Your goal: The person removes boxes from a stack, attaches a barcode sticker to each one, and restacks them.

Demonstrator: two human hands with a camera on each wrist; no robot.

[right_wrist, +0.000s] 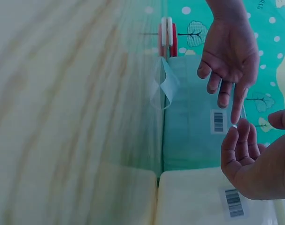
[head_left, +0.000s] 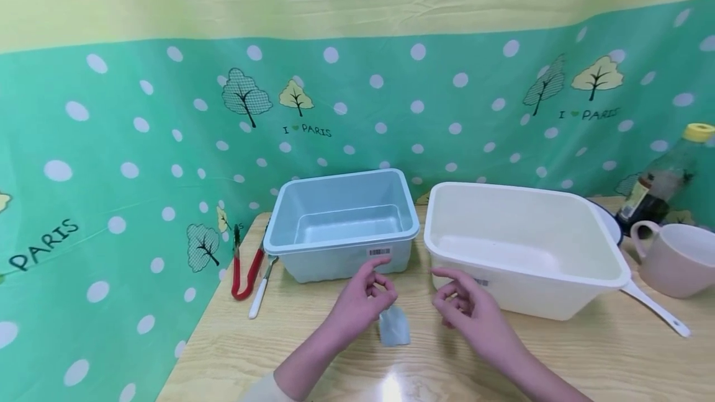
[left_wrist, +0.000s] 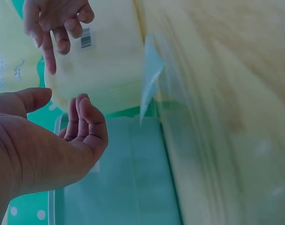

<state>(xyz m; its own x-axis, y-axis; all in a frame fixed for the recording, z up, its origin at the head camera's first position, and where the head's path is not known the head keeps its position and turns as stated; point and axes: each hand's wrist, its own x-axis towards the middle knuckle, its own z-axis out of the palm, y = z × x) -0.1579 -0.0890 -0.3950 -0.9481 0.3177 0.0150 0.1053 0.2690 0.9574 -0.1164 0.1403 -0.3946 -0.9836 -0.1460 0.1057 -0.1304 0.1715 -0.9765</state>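
Observation:
My left hand hovers in front of a light blue plastic basin, its fingers loosely bent and holding nothing. Opposite it, my right hand hangs before a white plastic basin, likewise with nothing in it. A gap separates the two hands. Between and just below them is a small, thin light blue piece, partly behind the left hand in the head view. In the right wrist view this piece looks folded, with a faint pale loop beside it. Whether it rests on the table cannot be told.
Red-handled tongs and a white-handled utensil lie left of the blue basin. Right of the white basin are a pink mug, a dark-liquid bottle with a yellow cap, and a white handle. A patterned curtain hangs behind.

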